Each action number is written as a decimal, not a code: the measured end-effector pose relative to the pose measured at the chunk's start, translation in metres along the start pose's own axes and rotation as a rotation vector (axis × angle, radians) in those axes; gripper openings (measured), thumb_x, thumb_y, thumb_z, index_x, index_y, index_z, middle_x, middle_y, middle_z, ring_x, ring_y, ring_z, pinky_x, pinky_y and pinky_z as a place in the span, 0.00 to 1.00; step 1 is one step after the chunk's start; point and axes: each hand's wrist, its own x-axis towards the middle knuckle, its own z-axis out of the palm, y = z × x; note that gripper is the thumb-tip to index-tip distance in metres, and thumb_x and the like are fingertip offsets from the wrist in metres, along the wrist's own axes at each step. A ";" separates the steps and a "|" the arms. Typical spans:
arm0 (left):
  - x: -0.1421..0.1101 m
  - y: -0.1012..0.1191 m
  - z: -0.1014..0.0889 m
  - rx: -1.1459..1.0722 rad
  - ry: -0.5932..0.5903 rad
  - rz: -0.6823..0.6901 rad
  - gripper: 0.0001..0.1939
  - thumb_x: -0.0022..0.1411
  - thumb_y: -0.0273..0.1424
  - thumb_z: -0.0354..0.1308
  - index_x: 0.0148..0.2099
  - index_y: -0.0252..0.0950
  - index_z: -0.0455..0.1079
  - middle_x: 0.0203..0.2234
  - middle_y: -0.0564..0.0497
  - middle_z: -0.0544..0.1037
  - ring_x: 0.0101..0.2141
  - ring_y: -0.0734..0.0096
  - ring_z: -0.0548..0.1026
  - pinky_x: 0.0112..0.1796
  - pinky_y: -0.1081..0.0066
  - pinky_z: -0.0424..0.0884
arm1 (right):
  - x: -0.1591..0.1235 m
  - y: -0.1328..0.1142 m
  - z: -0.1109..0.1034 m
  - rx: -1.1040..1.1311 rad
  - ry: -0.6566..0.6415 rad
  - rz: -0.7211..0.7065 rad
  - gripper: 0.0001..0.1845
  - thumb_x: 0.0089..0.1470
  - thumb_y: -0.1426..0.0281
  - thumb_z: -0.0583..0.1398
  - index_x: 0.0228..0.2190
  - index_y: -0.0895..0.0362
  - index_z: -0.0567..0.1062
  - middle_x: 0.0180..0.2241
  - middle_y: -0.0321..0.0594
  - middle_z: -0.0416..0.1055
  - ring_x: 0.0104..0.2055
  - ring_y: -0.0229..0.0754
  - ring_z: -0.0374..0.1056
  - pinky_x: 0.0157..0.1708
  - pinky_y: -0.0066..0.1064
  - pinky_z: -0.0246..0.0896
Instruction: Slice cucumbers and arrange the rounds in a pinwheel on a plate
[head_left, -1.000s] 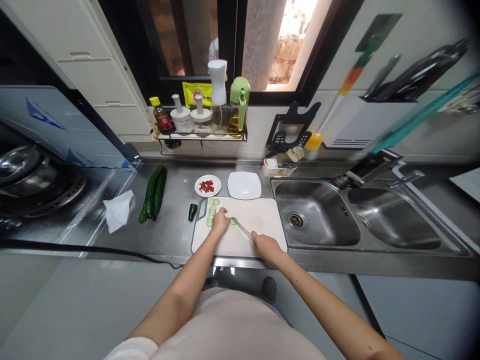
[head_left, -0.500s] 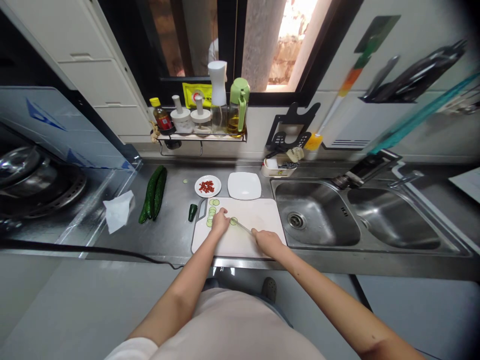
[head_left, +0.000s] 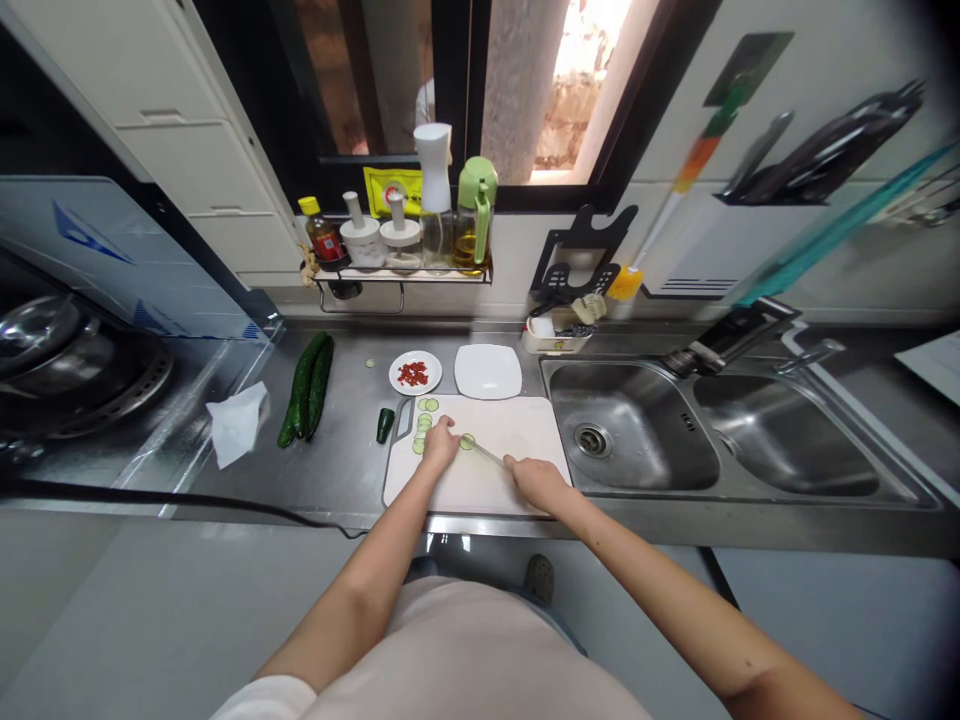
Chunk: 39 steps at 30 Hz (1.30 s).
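Several cucumber slices [head_left: 424, 421] already lie on the cutting board [head_left: 480, 492], two cucumbers [head_left: 302, 385] remain uncut on the worktop [head_left: 341, 475], and the right hand's [head_left: 538, 485] grip closes around the knife [head_left: 489, 457], while the left hand's [head_left: 440, 447] curls, its hold unclear.

The cutting board [head_left: 536, 425] is open at far right; two plates [head_left: 488, 371] crowd its far edge.
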 end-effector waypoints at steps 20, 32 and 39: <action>0.000 -0.001 0.002 0.017 0.003 -0.001 0.14 0.54 0.26 0.57 0.45 0.39 0.66 0.29 0.51 0.75 0.35 0.66 0.73 0.35 0.73 0.63 | -0.021 0.010 0.030 0.075 0.008 0.083 0.14 0.60 0.71 0.48 0.46 0.56 0.65 0.38 0.50 0.74 0.41 0.47 0.71 0.36 0.32 0.56; 0.000 0.000 0.001 0.005 0.000 -0.002 0.14 0.55 0.27 0.58 0.45 0.39 0.66 0.28 0.52 0.75 0.35 0.67 0.73 0.36 0.73 0.63 | -0.006 0.001 0.021 0.077 0.016 0.061 0.15 0.60 0.72 0.47 0.48 0.56 0.64 0.39 0.51 0.74 0.42 0.47 0.71 0.36 0.33 0.57; -0.002 0.000 0.002 0.014 0.008 -0.003 0.14 0.56 0.26 0.57 0.46 0.38 0.66 0.30 0.51 0.75 0.35 0.67 0.73 0.36 0.72 0.63 | -0.012 0.004 0.025 0.076 0.032 0.072 0.14 0.60 0.70 0.47 0.46 0.56 0.65 0.38 0.50 0.74 0.41 0.48 0.71 0.35 0.32 0.56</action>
